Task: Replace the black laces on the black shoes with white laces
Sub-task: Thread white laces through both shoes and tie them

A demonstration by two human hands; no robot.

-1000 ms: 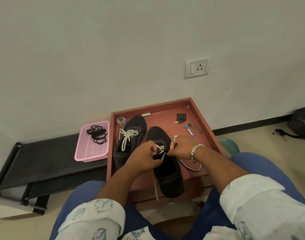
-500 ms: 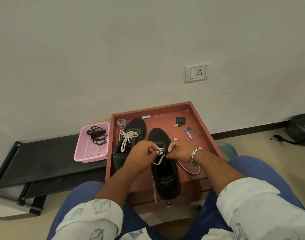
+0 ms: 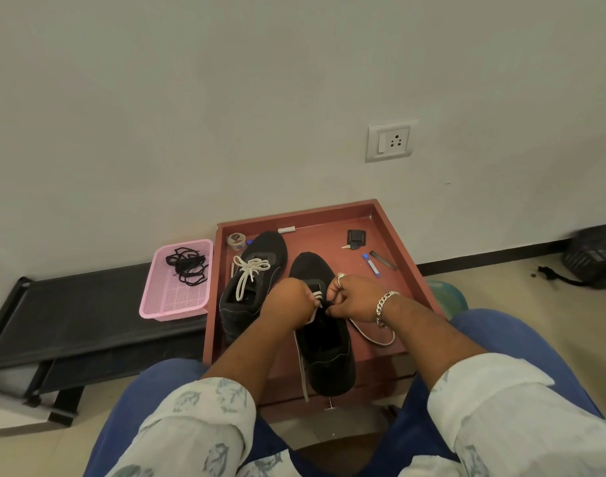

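Two black shoes stand side by side on a red-brown tray (image 3: 403,251). The left shoe (image 3: 249,287) has a white lace tied in a bow over its tongue. Both my hands work over the eyelets of the right shoe (image 3: 325,359). My left hand (image 3: 289,302) pinches one part of its white lace (image 3: 301,366), whose free end trails down the shoe's left side. My right hand (image 3: 354,297) pinches the lace at the eyelets; another loop of it lies on the tray to the right. The black laces (image 3: 186,265) lie bunched in a pink basket (image 3: 175,304).
The basket sits on a low black rack (image 3: 70,315) left of the tray. At the tray's back lie a tape roll (image 3: 236,241), a black key fob (image 3: 356,237), a blue-capped pen (image 3: 370,265) and a dark strip. A black bag (image 3: 594,258) lies far right by the wall.
Both hands shifted slightly along the right shoe's eyelets, working the white lace; the view tilted a little. The left shoe and basket stayed put.
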